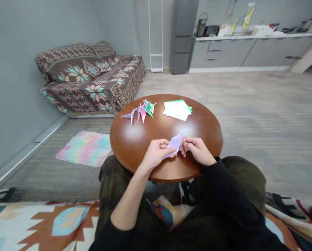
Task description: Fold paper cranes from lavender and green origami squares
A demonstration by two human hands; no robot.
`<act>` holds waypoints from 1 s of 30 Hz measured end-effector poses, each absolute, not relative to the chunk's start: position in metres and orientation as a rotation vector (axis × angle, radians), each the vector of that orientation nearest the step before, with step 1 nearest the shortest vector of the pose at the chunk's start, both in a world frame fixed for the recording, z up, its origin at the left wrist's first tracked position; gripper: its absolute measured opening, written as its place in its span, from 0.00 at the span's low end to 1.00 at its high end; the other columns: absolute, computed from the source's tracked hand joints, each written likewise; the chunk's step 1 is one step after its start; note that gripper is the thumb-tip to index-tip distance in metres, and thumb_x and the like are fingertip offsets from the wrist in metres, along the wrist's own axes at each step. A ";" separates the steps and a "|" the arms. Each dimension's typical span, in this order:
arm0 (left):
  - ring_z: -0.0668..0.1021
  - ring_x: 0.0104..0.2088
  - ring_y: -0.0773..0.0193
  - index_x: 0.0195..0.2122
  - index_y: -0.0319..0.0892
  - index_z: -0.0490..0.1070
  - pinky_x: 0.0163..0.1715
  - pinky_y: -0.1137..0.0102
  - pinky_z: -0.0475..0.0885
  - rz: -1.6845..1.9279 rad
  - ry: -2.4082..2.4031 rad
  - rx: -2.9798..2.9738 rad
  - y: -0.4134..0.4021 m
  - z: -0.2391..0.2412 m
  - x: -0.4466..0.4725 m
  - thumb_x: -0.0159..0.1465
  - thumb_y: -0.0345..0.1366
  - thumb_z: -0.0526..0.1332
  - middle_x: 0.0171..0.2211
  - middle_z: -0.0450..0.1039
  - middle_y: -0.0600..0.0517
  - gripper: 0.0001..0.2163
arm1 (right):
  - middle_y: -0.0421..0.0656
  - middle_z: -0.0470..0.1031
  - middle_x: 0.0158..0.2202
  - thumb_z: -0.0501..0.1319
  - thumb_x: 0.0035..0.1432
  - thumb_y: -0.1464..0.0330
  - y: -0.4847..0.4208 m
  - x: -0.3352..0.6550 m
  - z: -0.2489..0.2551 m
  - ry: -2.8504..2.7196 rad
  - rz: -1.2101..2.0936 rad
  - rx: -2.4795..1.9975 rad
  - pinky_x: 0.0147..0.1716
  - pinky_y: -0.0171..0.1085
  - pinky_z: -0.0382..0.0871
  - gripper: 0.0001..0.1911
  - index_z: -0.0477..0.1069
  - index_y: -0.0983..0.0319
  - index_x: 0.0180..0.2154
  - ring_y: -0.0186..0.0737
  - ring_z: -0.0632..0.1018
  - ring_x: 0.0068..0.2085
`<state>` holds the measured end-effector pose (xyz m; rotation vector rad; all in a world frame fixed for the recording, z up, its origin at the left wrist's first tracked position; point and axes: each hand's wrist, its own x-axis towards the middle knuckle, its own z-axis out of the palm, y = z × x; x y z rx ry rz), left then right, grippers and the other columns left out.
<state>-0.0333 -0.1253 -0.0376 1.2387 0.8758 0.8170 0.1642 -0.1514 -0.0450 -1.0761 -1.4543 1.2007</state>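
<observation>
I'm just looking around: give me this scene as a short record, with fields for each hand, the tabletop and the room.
Left hand: holds a lilac folded paper
Right hand: at the paper's right edge, fingers curled; contact unclear
Table: round, brown, glossy
Table, far left: folded paper birds in lilac, pink and green
Table, far side: loose stack of sheets, white and green
Room: patterned sofa, pastel rug

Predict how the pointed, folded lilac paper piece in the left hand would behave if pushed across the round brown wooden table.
The lilac paper piece is likely very light, being thin. Folded and unsagging in the left hand, it's probably fairly stiff. The table's glossy top may let it slide.
</observation>
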 end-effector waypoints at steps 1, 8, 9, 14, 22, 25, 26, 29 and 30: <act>0.83 0.26 0.61 0.34 0.35 0.79 0.30 0.71 0.78 0.819 0.875 1.231 -0.125 -0.037 -0.033 0.51 0.40 0.77 0.27 0.83 0.44 0.15 | 0.40 0.76 0.24 0.61 0.61 0.63 -0.151 0.164 -0.046 -1.436 1.226 -1.052 0.24 0.35 0.71 0.10 0.73 0.62 0.31 0.35 0.75 0.23; 0.85 0.33 0.59 0.38 0.35 0.79 0.35 0.71 0.81 0.825 0.846 1.138 -0.128 -0.033 -0.033 0.51 0.41 0.77 0.33 0.84 0.42 0.18 | 0.35 0.69 0.17 0.68 0.58 0.59 -0.147 0.163 -0.051 -1.242 1.138 -1.070 0.17 0.31 0.60 0.17 0.68 0.61 0.25 0.29 0.67 0.16; 0.85 0.33 0.60 0.38 0.35 0.79 0.35 0.70 0.81 0.843 0.851 1.128 -0.128 -0.033 -0.033 0.52 0.41 0.77 0.34 0.84 0.41 0.18 | 0.35 0.69 0.17 0.68 0.57 0.59 -0.147 0.164 -0.052 -1.200 1.116 -1.060 0.16 0.31 0.59 0.17 0.68 0.61 0.24 0.29 0.67 0.16; 0.85 0.31 0.60 0.36 0.35 0.80 0.34 0.70 0.81 0.858 0.853 1.131 -0.129 -0.033 -0.034 0.53 0.43 0.76 0.34 0.84 0.40 0.17 | 0.36 0.69 0.16 0.69 0.54 0.59 -0.149 0.160 -0.051 -1.240 1.141 -1.108 0.14 0.32 0.60 0.14 0.74 0.63 0.27 0.31 0.67 0.15; 0.82 0.26 0.63 0.34 0.37 0.79 0.28 0.71 0.77 1.009 0.837 1.129 -0.128 -0.034 -0.033 0.55 0.43 0.74 0.29 0.82 0.45 0.14 | 0.42 0.73 0.17 0.63 0.55 0.64 -0.150 0.157 -0.050 -1.235 1.099 -1.119 0.16 0.34 0.63 0.15 0.73 0.63 0.19 0.33 0.69 0.16; 0.72 0.18 0.71 0.28 0.38 0.75 0.18 0.76 0.65 1.126 0.870 1.195 -0.124 -0.037 -0.039 0.56 0.40 0.71 0.20 0.75 0.53 0.11 | 0.46 0.79 0.25 0.60 0.58 0.62 -0.147 0.177 -0.044 -1.216 1.052 -1.100 0.24 0.37 0.71 0.14 0.78 0.63 0.26 0.38 0.76 0.24; 0.68 0.16 0.73 0.26 0.38 0.73 0.17 0.77 0.60 1.125 0.873 1.240 -0.123 -0.038 -0.041 0.56 0.38 0.70 0.17 0.71 0.56 0.10 | 0.47 0.80 0.30 0.58 0.60 0.60 -0.146 0.184 -0.041 -1.161 0.946 -1.099 0.26 0.37 0.72 0.16 0.79 0.63 0.32 0.40 0.78 0.28; 0.62 0.16 0.75 0.24 0.39 0.70 0.17 0.76 0.53 1.011 0.844 1.389 -0.125 -0.035 -0.043 0.56 0.36 0.69 0.15 0.62 0.59 0.09 | 0.47 0.80 0.43 0.66 0.58 0.61 -0.148 0.194 -0.028 -1.251 0.686 -1.192 0.38 0.38 0.73 0.16 0.78 0.60 0.47 0.44 0.79 0.41; 0.62 0.16 0.74 0.25 0.40 0.71 0.18 0.76 0.53 0.961 0.832 1.432 -0.126 -0.034 -0.043 0.57 0.36 0.68 0.16 0.62 0.59 0.09 | 0.47 0.80 0.44 0.67 0.57 0.61 -0.151 0.192 -0.025 -1.353 0.718 -1.196 0.41 0.39 0.73 0.19 0.77 0.59 0.50 0.45 0.79 0.44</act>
